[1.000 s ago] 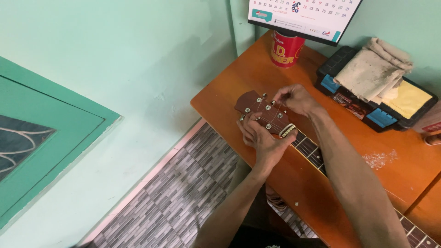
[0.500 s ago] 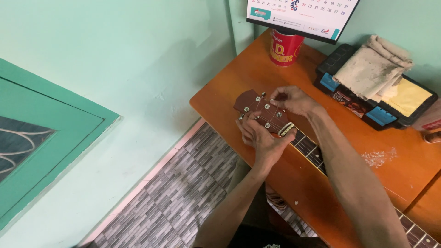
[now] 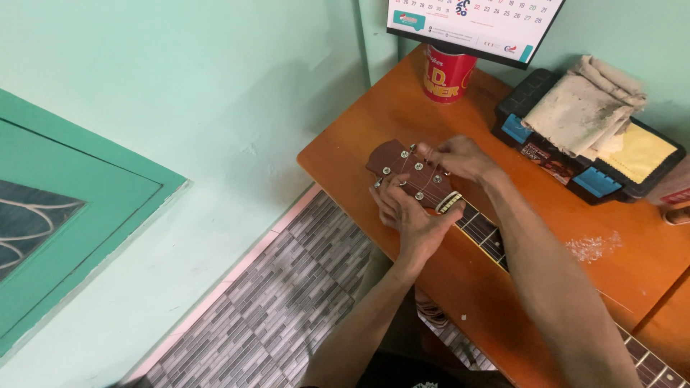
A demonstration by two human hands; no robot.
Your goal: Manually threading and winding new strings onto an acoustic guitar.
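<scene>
A brown guitar headstock point(image 3: 392, 156) with silver tuning pegs lies on the orange wooden table point(image 3: 374, 118). Its dark fretted neck point(image 3: 485, 233) runs toward the lower right, under my right arm. My left hand point(image 3: 408, 215) cups the near side of the headstock, fingers curled around its lower edge by the tuners. My right hand point(image 3: 456, 156) rests on the far side of the headstock, fingertips pinched at a tuning peg or string there. What the fingertips hold is too small to tell.
A red cup point(image 3: 447, 73) stands at the table's back edge beneath a hanging calendar point(image 3: 474, 21). A black and blue case point(image 3: 575, 169) with a dirty cloth point(image 3: 586, 108) and yellow cloth sits right. White crumbs point(image 3: 591, 246) lie near the neck. Grey tiled floor point(image 3: 287, 302) is below.
Both hands stay on the headstock with only small finger shifts. The view has tilted slightly; the guitar has not moved.
</scene>
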